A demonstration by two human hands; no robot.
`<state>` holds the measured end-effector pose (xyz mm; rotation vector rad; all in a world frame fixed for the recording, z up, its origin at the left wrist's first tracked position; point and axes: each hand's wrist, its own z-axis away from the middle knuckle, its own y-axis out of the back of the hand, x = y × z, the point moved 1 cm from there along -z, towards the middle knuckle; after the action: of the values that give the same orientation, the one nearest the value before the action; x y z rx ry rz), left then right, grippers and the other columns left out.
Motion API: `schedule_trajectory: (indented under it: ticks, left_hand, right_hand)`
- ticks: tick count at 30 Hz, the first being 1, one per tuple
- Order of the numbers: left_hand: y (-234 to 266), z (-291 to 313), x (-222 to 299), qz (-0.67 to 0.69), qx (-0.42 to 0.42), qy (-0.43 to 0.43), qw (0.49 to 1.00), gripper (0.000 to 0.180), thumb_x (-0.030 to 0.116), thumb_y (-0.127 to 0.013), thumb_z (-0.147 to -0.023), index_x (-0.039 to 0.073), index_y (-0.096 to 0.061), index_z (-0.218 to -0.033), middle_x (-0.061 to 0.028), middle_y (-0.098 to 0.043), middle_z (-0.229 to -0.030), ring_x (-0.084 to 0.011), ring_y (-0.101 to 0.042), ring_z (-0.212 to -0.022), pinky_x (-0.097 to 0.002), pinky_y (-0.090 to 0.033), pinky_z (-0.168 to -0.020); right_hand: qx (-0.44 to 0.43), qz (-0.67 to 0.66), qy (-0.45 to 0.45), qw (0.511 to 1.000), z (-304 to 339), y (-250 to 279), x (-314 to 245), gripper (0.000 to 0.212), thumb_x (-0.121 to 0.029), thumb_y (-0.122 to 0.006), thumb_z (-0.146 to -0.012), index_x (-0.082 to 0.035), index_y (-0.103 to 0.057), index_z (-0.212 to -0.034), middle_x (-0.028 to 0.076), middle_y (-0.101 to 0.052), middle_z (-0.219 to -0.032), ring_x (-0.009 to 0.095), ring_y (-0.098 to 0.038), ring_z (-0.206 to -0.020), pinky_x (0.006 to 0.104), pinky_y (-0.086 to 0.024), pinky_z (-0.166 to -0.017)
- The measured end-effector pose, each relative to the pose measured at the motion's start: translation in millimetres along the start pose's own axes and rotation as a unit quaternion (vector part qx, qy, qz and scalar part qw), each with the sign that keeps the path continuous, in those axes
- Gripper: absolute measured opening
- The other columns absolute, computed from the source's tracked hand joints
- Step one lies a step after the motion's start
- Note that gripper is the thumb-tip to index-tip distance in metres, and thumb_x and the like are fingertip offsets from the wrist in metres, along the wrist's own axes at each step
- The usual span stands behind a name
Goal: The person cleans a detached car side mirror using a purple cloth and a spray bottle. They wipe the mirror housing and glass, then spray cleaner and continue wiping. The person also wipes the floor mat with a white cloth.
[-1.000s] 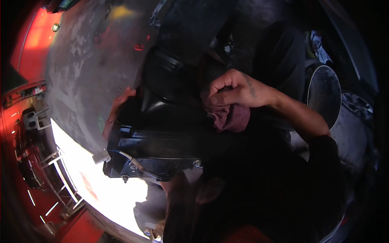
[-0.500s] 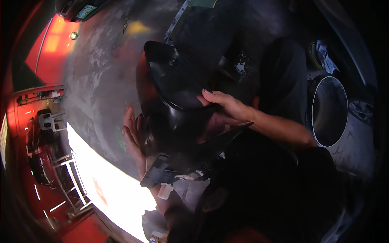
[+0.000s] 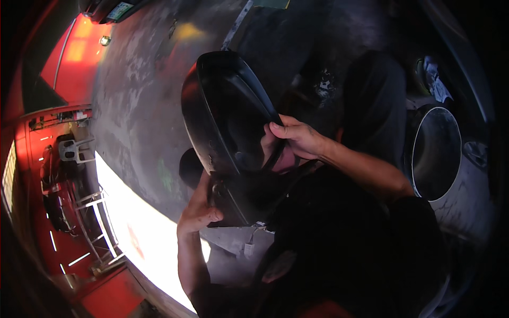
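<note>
A black car side mirror (image 3: 228, 111) is held up in front of me between both hands. Its wide, dark face turns up toward me, and reflections of fingers show in it. My right hand (image 3: 303, 139) grips its right edge, thumb on top, other fingers partly behind. At the lower left, my left hand (image 3: 200, 211) is closed round the mirror's base (image 3: 233, 204), with its thumb bent in and most fingers hidden. Below the base hangs a short cable with a pale plug (image 3: 249, 249).
To the right a large round drum or tub (image 3: 437, 153) stands beside my leg (image 3: 374, 100), with a cloth (image 3: 435, 79) beyond it. Far left are a grey plastic chair (image 3: 77, 150), a metal frame (image 3: 98, 222) and a red car (image 3: 58, 196). Bright light falls across the grey floor (image 3: 138, 122).
The mirror has been turned, so its face shows more and the underside of its base less. My left hand has shifted from the mirror's side down to its base.
</note>
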<state>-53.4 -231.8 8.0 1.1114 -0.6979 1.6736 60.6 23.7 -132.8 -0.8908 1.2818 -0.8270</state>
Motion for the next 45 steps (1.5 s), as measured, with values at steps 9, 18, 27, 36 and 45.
schedule_trajectory:
  ticks: [9, 18, 27, 36, 45]
  left_hand:
    - [-43.8, -1.2, 28.2, 0.035, 0.117, 0.068, 0.99, 0.139, 0.033, -0.097, -0.068, 0.006, -0.001, -0.165, -0.0226, -0.037, -0.158, -0.0325, -0.042, -0.144, -0.0435, -0.033, -0.119]
    - [-61.4, -15.5, 27.5, -0.283, 0.189, 0.027, 0.94, 0.114, 0.016, -0.085, -0.075, 0.0, -0.014, -0.162, -0.029, -0.061, -0.135, -0.039, -0.061, -0.127, -0.0437, -0.045, -0.109]
    - [-57.1, -15.0, 28.2, -0.321, 0.221, -0.016, 0.921, 0.108, 0.019, -0.086, -0.071, -0.002, -0.027, -0.159, -0.0307, -0.061, -0.134, -0.0431, -0.063, -0.123, -0.045, -0.049, -0.104]
    - [-72.8, -13.6, 25.9, -0.38, 0.221, -0.023, 0.898, 0.105, 0.017, -0.082, -0.071, 0.002, -0.029, -0.16, -0.0294, -0.062, -0.13, -0.0426, -0.064, -0.12, -0.0445, -0.048, -0.104]
    - [-49.1, 6.0, 16.0, -0.147, 0.095, -0.027, 0.984, 0.099, 0.039, -0.083, -0.083, 0.001, -0.031, -0.159, -0.0171, -0.065, -0.119, -0.029, -0.067, -0.106, -0.0417, -0.056, -0.09]
  right_hand:
    - [0.053, 0.026, 0.035, 0.998, 9.5, 14.2, 5.6, 0.025, -0.028, -0.066, -0.102, -0.007, -0.055, -0.109, 0.004, -0.059, -0.097, 0.015, -0.06, -0.09, 0.033, -0.053, -0.083]
    - [0.03, 0.055, 0.11, 0.992, 5.7, 13.9, 21.5, 0.042, -0.022, -0.073, -0.097, 0.0, -0.057, -0.129, 0.006, -0.062, -0.112, 0.015, -0.058, -0.112, 0.0327, -0.045, -0.102]
    - [0.061, 0.073, 0.066, 0.993, -0.2, 15.3, -3.6, 0.06, -0.048, -0.061, -0.101, 0.003, -0.058, -0.132, 0.012, -0.064, -0.123, 0.022, -0.06, -0.117, 0.0377, -0.044, -0.107]
    - [0.111, 0.157, 0.11, 0.975, -16.3, 32.5, 8.5, 0.052, -0.05, -0.056, -0.104, -0.003, -0.065, -0.125, 0.008, -0.068, -0.118, 0.018, -0.061, -0.115, 0.0392, -0.05, -0.102]
    - [0.172, 0.047, 0.045, 0.983, -22.2, 33.9, 14.0, 0.042, -0.045, -0.059, -0.104, -0.004, -0.065, -0.116, 0.005, -0.067, -0.109, 0.015, -0.063, -0.105, 0.0323, -0.051, -0.093]
